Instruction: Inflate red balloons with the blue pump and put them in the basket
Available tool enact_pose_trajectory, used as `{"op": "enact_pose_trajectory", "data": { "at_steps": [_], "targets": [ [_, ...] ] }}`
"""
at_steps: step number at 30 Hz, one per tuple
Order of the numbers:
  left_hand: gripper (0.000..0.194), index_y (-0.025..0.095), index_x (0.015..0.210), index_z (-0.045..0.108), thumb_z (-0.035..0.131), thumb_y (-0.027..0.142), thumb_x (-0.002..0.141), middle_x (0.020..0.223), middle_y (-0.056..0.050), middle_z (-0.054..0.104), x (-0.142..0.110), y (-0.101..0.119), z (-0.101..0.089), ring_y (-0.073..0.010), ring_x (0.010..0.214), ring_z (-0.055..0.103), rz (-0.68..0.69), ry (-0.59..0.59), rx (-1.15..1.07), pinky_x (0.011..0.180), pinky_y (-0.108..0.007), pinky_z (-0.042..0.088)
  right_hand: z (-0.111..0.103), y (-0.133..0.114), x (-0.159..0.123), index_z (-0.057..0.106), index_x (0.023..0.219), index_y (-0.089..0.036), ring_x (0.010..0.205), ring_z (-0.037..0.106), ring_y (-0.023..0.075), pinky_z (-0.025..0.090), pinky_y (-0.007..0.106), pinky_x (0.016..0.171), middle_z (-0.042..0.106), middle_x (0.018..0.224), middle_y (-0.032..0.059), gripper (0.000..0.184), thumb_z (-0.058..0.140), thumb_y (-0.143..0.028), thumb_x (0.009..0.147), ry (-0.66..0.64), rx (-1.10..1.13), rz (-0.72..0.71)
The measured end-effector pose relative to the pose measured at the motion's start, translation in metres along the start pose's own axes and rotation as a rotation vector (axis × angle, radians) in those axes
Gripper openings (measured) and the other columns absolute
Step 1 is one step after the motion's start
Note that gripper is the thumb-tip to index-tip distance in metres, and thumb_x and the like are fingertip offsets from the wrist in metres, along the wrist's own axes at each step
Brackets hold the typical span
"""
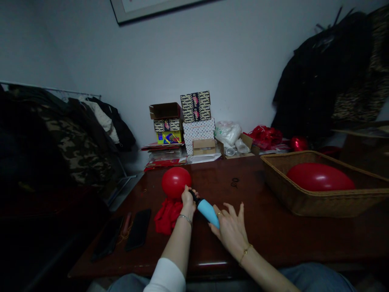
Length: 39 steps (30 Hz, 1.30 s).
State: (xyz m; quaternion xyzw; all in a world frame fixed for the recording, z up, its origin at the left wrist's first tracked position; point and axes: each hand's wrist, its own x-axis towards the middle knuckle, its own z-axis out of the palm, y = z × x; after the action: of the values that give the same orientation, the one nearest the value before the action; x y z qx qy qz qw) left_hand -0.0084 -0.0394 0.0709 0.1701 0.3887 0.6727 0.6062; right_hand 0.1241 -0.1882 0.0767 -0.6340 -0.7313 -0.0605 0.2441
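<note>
A light-blue balloon pump [208, 213] with a black nozzle slants over the table between my hands. At the nozzle, my left hand [189, 198] pinches the neck of a round, partly inflated red balloon [176, 181]. The neck itself is hidden by my fingers. My right hand [232, 229] holds the pump's near end between thumb and index finger, its other fingers spread out to the side. Just below the balloon, a crumpled red cloth-like bundle [168, 215] lies by my left wrist.
To the right, a wicker basket [319, 202] holds a large red balloon [320, 177]. Black loops [234, 182] lie mid-table. Two dark flat objects, one a phone-like slab [138, 230], rest at left. Stacked boxes [199, 132] and plastic bags [228, 133] line the back edge.
</note>
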Motion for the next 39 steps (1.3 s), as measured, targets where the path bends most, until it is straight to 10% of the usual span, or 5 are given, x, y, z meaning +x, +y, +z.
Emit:
{"op": "enact_pose_trajectory", "data": {
  "at_steps": [14,30,39],
  "targets": [
    [0.027,0.019,0.067,0.039,0.040,0.033,0.090,0.047,0.006,0.037,0.013,0.014,-0.002,-0.0069,0.033,0.037,0.029,0.048,-0.005,0.035,-0.017,0.027,-0.015,0.047,-0.061,0.047,0.127,-0.024,0.116,0.044,0.0290,-0.001,0.061,0.105,0.067,0.096,0.0038,0.050,0.053,-0.039,0.080,0.017,0.017,-0.068],
    [0.025,0.019,0.069,0.038,0.041,0.033,0.089,0.046,0.006,0.038,0.004,-0.007,0.000,-0.0076,0.033,0.037,0.029,0.026,0.052,0.036,-0.018,0.030,0.003,-0.001,0.009,0.052,0.122,-0.018,0.115,0.043,0.0282,-0.003,0.060,0.103,0.067,0.095,0.0088,0.049,0.052,-0.043,0.081,-0.003,-0.001,-0.006],
    [0.025,0.019,0.069,0.039,0.043,0.035,0.088,0.047,0.007,0.037,0.018,0.008,-0.004,-0.0067,0.033,0.037,0.050,0.045,0.040,0.035,-0.017,0.028,0.003,-0.008,0.002,0.050,0.125,-0.017,0.114,0.043,0.0282,-0.003,0.059,0.104,0.066,0.094,0.0087,0.052,0.054,-0.042,0.080,0.015,0.015,0.011]
  ]
}}
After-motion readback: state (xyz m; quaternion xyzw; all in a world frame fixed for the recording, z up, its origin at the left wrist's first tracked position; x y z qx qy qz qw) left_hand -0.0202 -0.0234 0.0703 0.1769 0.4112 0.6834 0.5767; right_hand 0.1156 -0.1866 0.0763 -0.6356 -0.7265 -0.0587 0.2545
